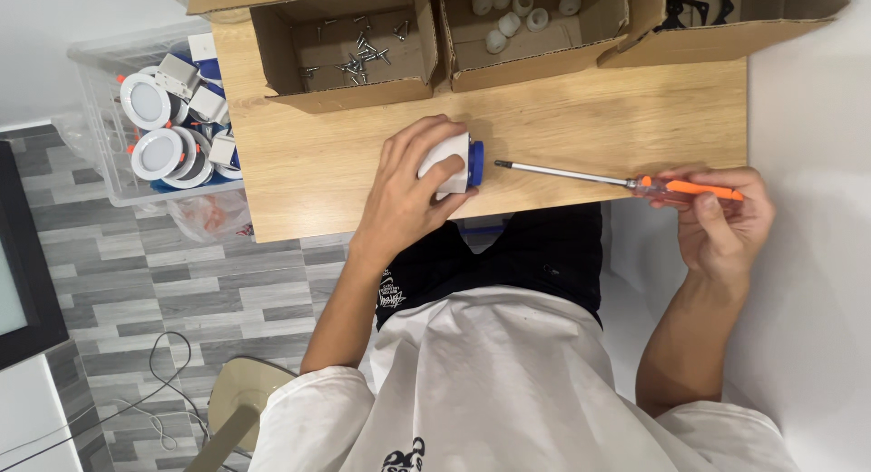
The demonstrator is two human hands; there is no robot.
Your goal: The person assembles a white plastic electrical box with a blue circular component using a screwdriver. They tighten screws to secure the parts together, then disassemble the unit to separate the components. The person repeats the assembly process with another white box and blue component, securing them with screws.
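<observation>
Left hand [408, 195], centre of frame, is wrapped over a small white fixture with a blue ring [458, 164], fingers curled round the body and pinning it on its side against the wooden surface [581, 127], blue end facing right. Right hand [721, 220], at the right edge, pinches the orange-and-clear handle of a screwdriver [626, 180] between thumb and fingertips; the shaft runs left, nearly level, with the tip just short of the blue ring, near but not touching as far as I can tell. Reads as the fastening step: part held, driver lined up, not yet engaged. Can't see a screw on the tip or in the part, too small to tell. Next move looks like it needs the tip seated square in a screw head or hole on the blue face, with the left hand keeping the part from rolling; the long thin shaft held far back at the handle makes the tip prone to wandering, so steady alignment matters. Supplies sit along the top of frame: open cardboard box of loose screws [358, 46] upper left of centre, box of white round caps [522, 14] upper centre, a third box with dark parts [699, 5] upper right. A clear bin of finished white round lights [168, 123] sits at upper left, off the surface.
</observation>
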